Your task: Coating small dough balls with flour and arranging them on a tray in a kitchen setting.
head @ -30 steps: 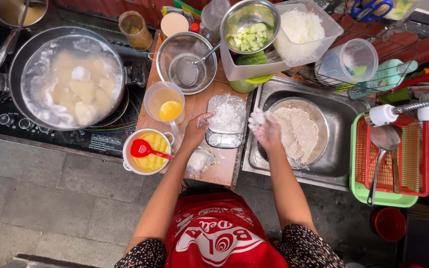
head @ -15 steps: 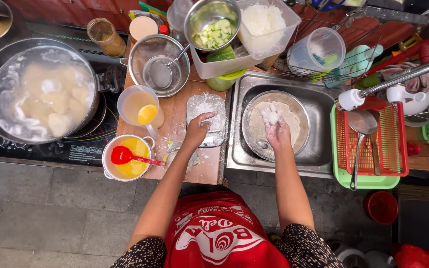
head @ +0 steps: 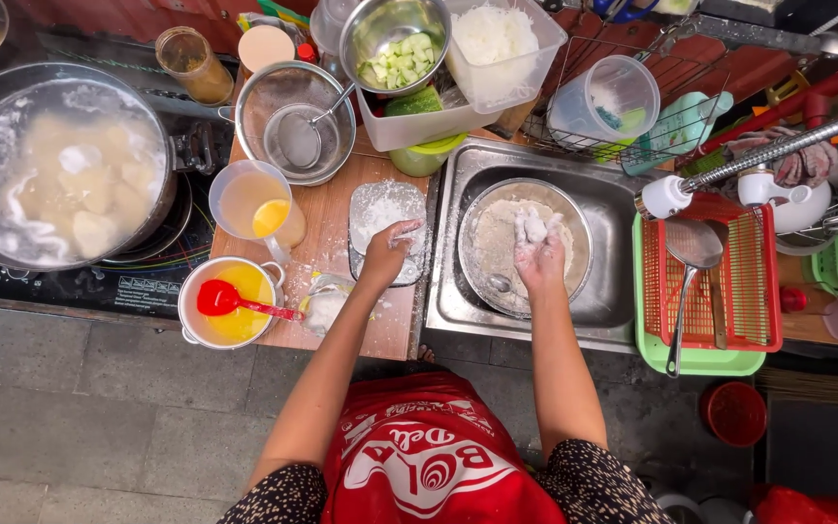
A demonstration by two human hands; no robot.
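Note:
My left hand [head: 390,254] rests on the right edge of a small metal tray [head: 372,215] dusted with white flour, on a wooden board. My right hand [head: 539,250], coated in flour, hovers with loosely curled fingers over a round metal bowl of flour [head: 489,254] that sits in the steel sink [head: 605,303]. Whether it holds a bit of dough I cannot tell. A small floured lump [head: 326,303] lies on the board near my left forearm.
A big pot of boiling dumplings [head: 55,175] sits on the stove at left. A white pot of yellow liquid with a red ladle [head: 230,303], a plastic jug [head: 249,202], a strainer bowl [head: 293,107], a bowl of chopped cucumber [head: 395,39] and a red-green rack [head: 705,291] surround the board.
My right hand went from beside the flour tray into the sink and now hangs over the flour bowl. My left hand stays at the tray. The view has shifted.

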